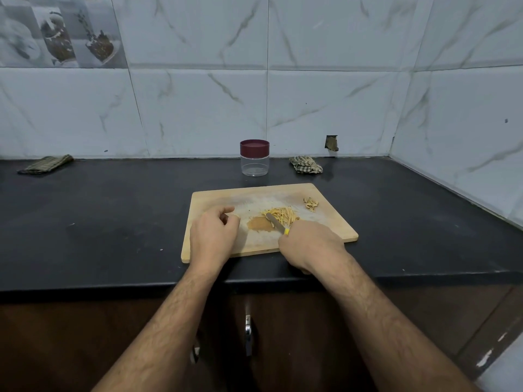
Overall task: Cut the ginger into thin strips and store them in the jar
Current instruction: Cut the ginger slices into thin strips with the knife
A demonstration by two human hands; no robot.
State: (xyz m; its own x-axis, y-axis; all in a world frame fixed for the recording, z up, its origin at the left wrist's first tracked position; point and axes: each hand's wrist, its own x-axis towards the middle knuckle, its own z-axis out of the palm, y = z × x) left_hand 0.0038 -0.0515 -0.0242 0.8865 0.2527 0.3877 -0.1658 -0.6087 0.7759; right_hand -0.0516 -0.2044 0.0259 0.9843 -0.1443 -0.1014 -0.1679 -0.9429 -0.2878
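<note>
A pile of thin yellow ginger strips (283,215) lies in the middle of the wooden cutting board (325,222). My right hand (311,244) grips a knife with a yellow handle; its blade (274,222) lies against the left side of the pile. My left hand (213,232) rests on the board's left part with fingers loosely curled, holding nothing. Ginger peel scraps (310,204) sit near the board's far right corner. The clear jar (254,158) with a maroon lid stands closed behind the board, by the wall.
The board sits on a black countertop (113,222) near its front edge. A folded cloth (45,164) lies at the far left by the wall, a crumpled checked cloth (306,164) right of the jar. Tiled walls close the back and right side.
</note>
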